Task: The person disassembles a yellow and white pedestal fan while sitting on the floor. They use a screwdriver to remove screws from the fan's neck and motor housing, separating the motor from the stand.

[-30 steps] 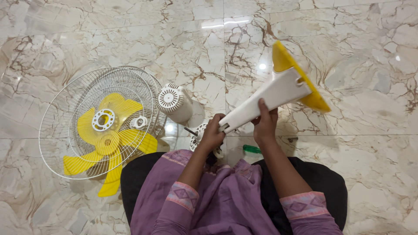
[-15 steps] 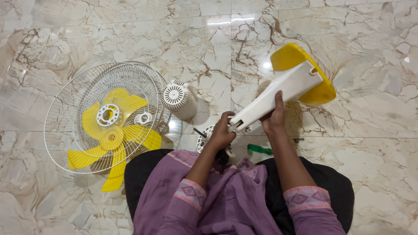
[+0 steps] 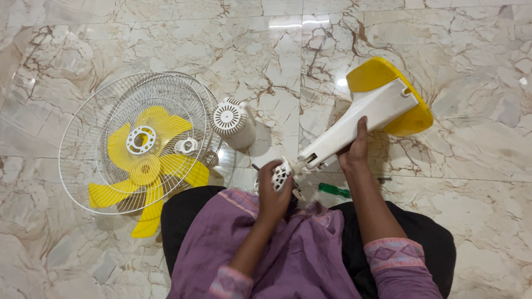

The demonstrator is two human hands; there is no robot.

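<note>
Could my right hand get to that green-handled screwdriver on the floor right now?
Probably yes, once freed: the right hand is gripping the white fan stand, and the green-handled screwdriver lies on the floor just beside that forearm, with nothing covering it.

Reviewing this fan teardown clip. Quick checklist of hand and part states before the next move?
1. Right hand grips the white stand neck: ok.
2. Left hand holds the white vented motor housing at the neck's lower end: ok.
3. Yellow base touching the floor: cannot tell.
4. Wire grilles and yellow blades lie apart from both hands: ok.
5. Green-handled tool lies on the floor by the right forearm, unheld: ok.
6. Joint of housing and neck: cannot tell, hand covers it.
</note>
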